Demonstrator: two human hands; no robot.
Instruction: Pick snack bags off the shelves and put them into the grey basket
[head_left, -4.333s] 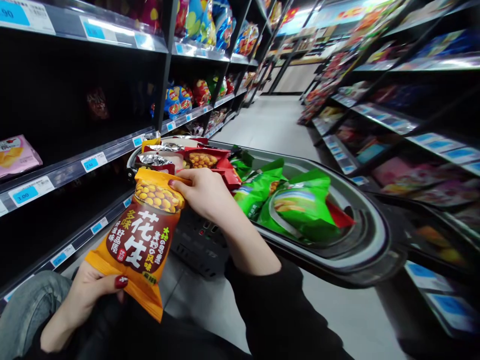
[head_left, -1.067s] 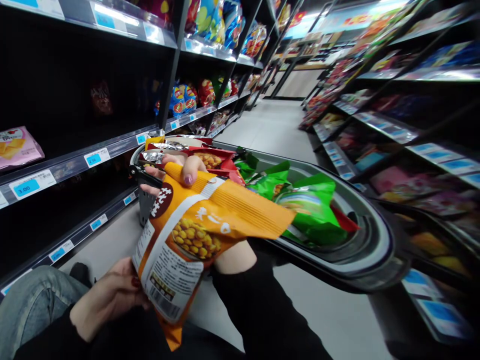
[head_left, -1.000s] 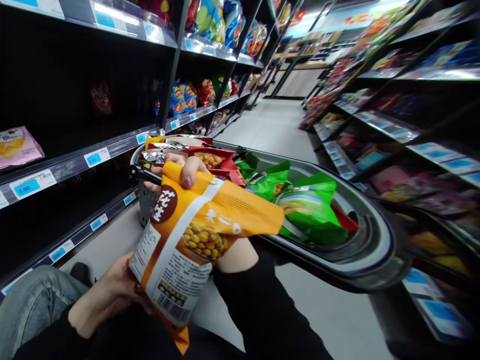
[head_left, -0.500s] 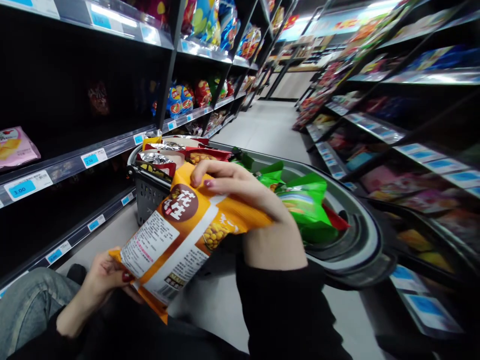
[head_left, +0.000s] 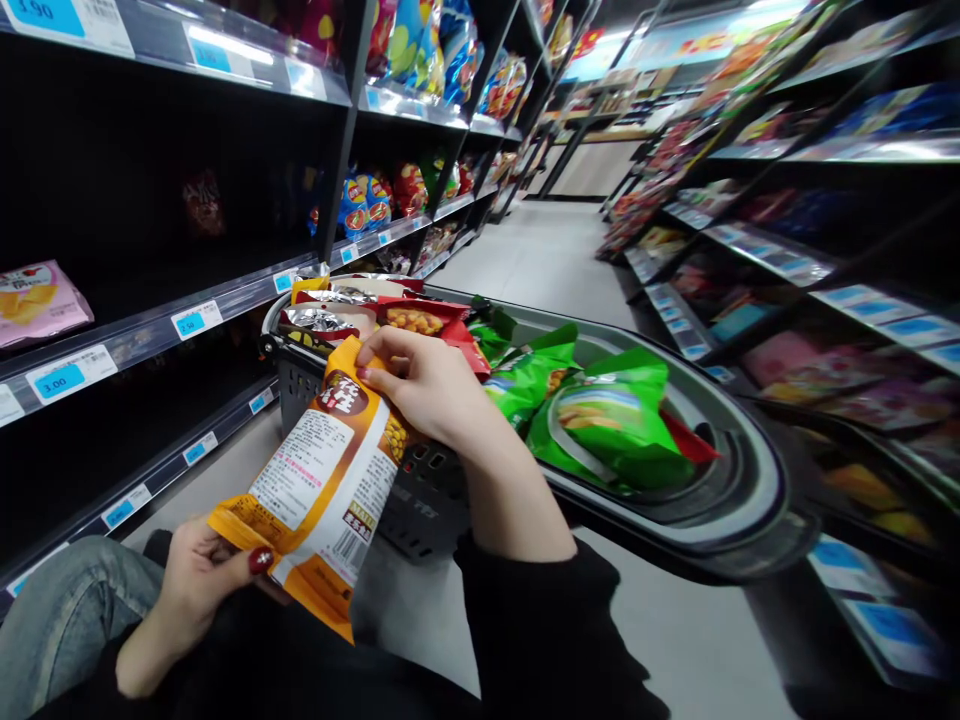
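Note:
An orange snack bag [head_left: 319,480] with a white label, a barcode and a brown round logo is tilted between my two hands, its printed back facing me. My left hand [head_left: 199,585] pinches its lower left corner, thumb on top. At the upper edge, my right hand [head_left: 420,380] grips the bag with thumb and fingers. Just beyond it stands a dark grey shopping basket [head_left: 705,540] holding several snack bags. Green bags [head_left: 615,415] fill its right part, and a red bag [head_left: 427,318] lies behind my right hand.
On the left is a black shelf [head_left: 150,345] with price tags; a pink snack bag [head_left: 45,300] lies on it. More stocked shelves [head_left: 847,260] line the right side, blurred. Between them the grey floor [head_left: 540,250] runs back to a counter [head_left: 585,165].
My right hand has moved slightly left and regripped the bag's upper edge, with the forearm lower. The bag has turned more upright and looks narrower. The view has shifted slightly.

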